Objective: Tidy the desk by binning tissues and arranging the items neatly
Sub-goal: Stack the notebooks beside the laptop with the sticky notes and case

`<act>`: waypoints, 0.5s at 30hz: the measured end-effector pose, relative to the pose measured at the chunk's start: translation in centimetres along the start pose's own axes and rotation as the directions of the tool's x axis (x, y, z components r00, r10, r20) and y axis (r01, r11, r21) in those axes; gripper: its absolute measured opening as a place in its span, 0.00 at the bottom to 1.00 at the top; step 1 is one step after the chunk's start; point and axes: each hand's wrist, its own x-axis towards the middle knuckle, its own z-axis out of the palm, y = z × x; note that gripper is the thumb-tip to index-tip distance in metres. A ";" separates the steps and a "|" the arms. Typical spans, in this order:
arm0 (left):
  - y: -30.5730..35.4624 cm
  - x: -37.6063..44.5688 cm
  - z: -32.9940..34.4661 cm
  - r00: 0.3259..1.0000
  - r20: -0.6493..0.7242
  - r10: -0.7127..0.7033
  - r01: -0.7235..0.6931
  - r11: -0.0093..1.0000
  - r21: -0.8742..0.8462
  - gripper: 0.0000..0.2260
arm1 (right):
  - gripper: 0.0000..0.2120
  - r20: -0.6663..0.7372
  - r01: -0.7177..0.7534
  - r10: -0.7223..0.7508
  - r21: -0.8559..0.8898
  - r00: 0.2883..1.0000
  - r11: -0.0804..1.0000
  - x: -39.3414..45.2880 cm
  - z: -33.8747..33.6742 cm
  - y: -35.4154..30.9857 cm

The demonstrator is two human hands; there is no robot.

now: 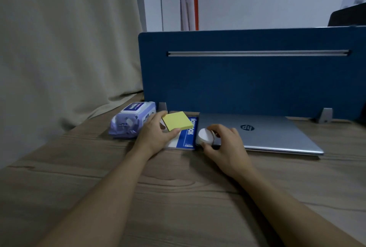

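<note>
You seem near the end: no loose tissue shows on the worktop (pixel 178 197); your left hand (pixel 156 136) has its grip around the yellow sticky pad (pixel 177 121) above the blue notebook (pixel 188 136); your right hand (pixel 225 145) holds a white round object (pixel 205 136) at the corner of the closed laptop (pixel 267 134); both remain to place.

Wet wipes pack (pixel 132 119) at far left of the surface (pixel 178 197), notebook (pixel 187 135) just right of it, closed laptop (pixel 263 133) right of the notebook. All sit in front of the divider panel (pixel 247 76). Sticky note pad (pixel 176 121) over the notebook. Round case (pixel 206 137) at the laptop's front left corner.
</note>
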 end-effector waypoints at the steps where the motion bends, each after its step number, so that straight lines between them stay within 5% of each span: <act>1: -0.3 0.6 0.3 1.000 0.012 0.013 -0.014 1.000 0.018 0.33 | 0.20 -0.001 -0.001 0.001 0.012 1.000 1.000 0.3 0.1 0.2; 8: -2.2 2.5 1.2 0.993 0.103 0.065 -0.075 0.993 0.094 0.32 | 0.20 0.025 0.043 -0.042 -0.019 0.999 0.999 2.0 1.0 1.1; 15: -2.2 2.7 1.6 0.977 0.212 -0.027 0.004 0.994 0.108 0.29 | 0.21 0.031 0.041 -0.041 -0.004 0.999 0.999 1.9 0.9 1.0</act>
